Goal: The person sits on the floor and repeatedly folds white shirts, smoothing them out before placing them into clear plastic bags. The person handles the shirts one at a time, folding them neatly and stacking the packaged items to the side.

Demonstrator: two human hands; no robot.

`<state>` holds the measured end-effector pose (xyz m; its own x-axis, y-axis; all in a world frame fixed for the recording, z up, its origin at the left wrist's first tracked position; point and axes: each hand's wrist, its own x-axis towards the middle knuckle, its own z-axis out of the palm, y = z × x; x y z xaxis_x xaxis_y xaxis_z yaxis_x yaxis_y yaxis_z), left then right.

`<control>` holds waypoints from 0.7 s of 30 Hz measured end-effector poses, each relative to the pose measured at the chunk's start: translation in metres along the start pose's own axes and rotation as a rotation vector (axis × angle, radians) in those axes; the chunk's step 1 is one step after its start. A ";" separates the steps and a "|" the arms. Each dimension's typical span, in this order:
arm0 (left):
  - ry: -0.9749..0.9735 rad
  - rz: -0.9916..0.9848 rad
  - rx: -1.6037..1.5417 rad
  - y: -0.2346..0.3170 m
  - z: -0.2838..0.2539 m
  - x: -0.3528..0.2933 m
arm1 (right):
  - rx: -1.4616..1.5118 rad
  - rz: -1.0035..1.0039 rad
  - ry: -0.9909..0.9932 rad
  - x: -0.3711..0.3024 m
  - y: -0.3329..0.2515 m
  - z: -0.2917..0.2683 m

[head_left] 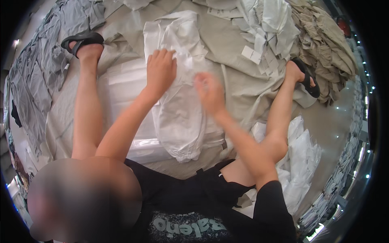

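Observation:
A white garment, long and folded, lies in front of me; its near end has a gathered edge, like a trouser cuff. My left hand rests on its upper part with the fingers curled down into the cloth, fingertips hidden. Just right of the garment, my right hand is bent at the fingers and smeared by motion, so I cannot make out whether it holds anything. Under the garment is a stack of clear plastic bags, whose shiny near edges show below it.
Beige cloth covers the floor between my spread legs. Grey garments are heaped at the left, tan ones at the far right. White clothing with paper tags lies at the far side. White plastic-wrapped packets sit beside my right leg.

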<state>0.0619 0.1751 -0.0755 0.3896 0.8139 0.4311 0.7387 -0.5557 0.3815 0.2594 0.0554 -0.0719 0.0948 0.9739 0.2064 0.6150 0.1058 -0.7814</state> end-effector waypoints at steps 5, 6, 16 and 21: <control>-0.254 0.109 -0.073 0.059 -0.035 -0.092 | 0.246 0.375 0.109 0.186 0.053 0.029; -0.258 0.086 -0.085 0.062 -0.028 -0.099 | 0.266 0.466 0.035 0.210 0.063 0.030; -0.257 0.051 -0.152 0.026 -0.011 -0.097 | 0.695 0.144 -0.442 0.157 -0.047 -0.082; -0.573 -0.010 -0.588 -0.011 -0.024 -0.121 | 0.253 -0.222 -0.796 0.009 -0.047 -0.144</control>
<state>-0.0071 0.0789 -0.1120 0.7226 0.6913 0.0016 0.3969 -0.4168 0.8177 0.3439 0.0301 0.0519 -0.6417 0.7663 -0.0303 0.3526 0.2598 -0.8990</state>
